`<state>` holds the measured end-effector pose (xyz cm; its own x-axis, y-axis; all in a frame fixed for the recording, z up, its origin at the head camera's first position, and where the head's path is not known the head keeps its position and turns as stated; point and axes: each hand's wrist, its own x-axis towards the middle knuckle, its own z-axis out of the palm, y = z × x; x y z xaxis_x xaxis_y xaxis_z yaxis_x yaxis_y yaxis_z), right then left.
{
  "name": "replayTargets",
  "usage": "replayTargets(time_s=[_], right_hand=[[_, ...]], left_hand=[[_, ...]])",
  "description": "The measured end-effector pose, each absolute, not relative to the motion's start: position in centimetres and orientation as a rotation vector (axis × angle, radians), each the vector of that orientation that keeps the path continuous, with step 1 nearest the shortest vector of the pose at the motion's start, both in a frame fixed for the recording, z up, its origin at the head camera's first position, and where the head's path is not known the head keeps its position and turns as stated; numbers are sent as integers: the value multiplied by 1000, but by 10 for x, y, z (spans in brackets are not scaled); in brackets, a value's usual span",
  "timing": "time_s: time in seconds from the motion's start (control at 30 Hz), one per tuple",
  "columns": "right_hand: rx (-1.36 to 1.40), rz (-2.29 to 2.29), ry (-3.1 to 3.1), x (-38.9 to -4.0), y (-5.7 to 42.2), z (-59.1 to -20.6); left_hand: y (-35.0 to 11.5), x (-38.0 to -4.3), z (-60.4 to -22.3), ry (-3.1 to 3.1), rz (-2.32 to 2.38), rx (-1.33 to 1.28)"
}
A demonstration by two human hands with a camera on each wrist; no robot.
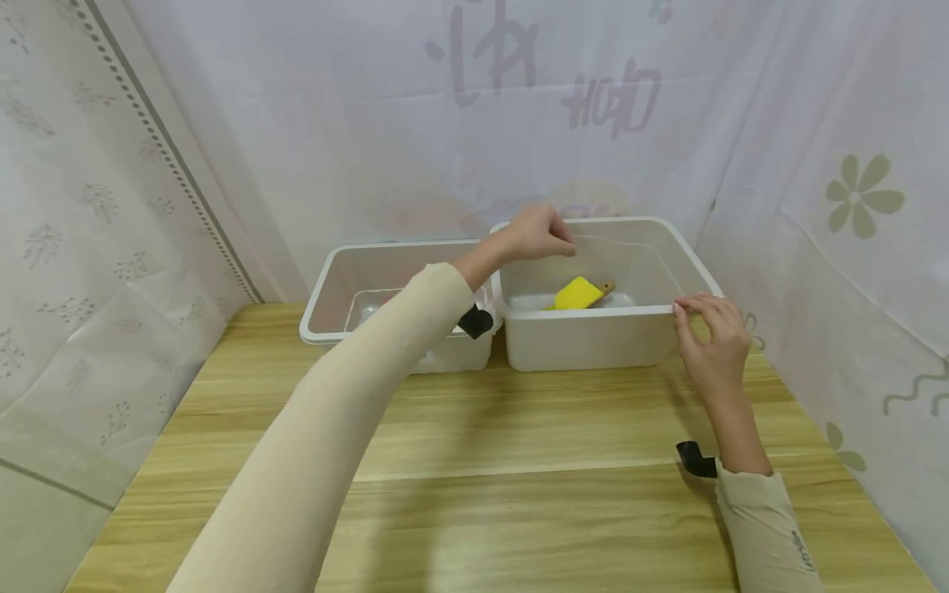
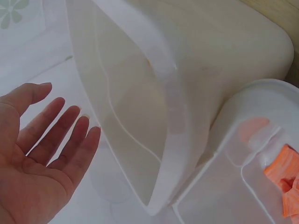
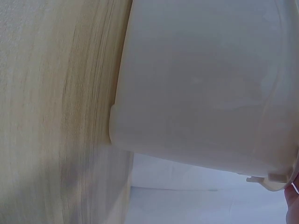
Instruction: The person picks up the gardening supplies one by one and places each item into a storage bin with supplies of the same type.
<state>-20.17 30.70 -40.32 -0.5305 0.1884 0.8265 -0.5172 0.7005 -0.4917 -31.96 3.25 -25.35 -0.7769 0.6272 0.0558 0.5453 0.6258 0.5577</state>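
My left hand (image 1: pixel 537 233) hovers over the back left part of the right white plastic bin (image 1: pixel 586 339). In the left wrist view this hand (image 2: pixel 51 154) has its fingers loosely spread beside the bin's rim, with nothing in them. With thumb and fingers, my right hand (image 1: pixel 715 342) grips that bin's rim at the front right corner. Only a bit of the right hand (image 3: pixel 293 205) shows in the right wrist view. Inside the right bin lies a yellow broad-headed tool (image 1: pixel 577 294) with a wooden handle end (image 1: pixel 608 287); the front wall hides part of it.
A second white bin (image 1: pixel 315 309) stands against the first on the left, partly behind my left sleeve (image 1: pixel 348 387). It holds an orange crumpled cloth-like item (image 2: pixel 282 170). Both bins rest on a wooden table (image 1: pixel 556 461), with a printed curtain (image 1: pixel 371 123) behind.
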Motion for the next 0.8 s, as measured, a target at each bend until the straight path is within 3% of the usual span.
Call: replayTargets(time_s=[0.8], right_hand=[[245,917,-1970,-201,309,-403]], left_hand=[[11,-304,-266,2819,969,1039]])
